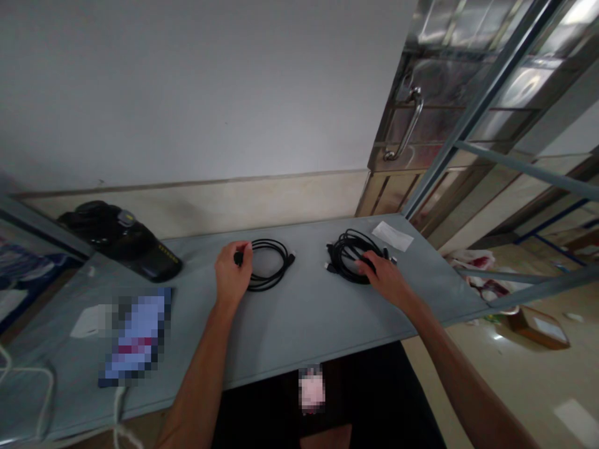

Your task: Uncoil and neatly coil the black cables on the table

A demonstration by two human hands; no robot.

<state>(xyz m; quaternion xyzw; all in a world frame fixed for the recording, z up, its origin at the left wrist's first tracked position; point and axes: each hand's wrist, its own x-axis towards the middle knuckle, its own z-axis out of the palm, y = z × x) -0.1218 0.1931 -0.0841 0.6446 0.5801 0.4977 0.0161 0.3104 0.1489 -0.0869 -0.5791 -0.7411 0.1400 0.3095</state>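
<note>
- The looped cable (264, 287), black and thin, lies in an open ring on the grey worktop (290, 330), with a connector at its right edge.
- The left hand (234, 268) is at the left edge of the looped cable, its thumb and fingers pinching a black part there.
- The right hand (384, 274) is well to the right of the looped cable, over the cable bundle (337, 257). Its thumb and fingers are bent down onto the bundle; whether they grip it, I cannot tell.
- The cable bundle is black too, right of the looped cable and apart from it, thicker, with several plug ends sticking out.
- A white paper slip (393, 236) lies farther right of the looped cable, just beyond the bundle.
- Left of the looped cable, a black bottle (126, 243) lies on its side near the wall (224, 93), its base toward the cable.
- A blue packet (140, 330), blurred out, lies to the left of the looped cable and nearer the person.
- A cardboard box (538, 327) sits on the floor, far right of the looped cable.
</note>
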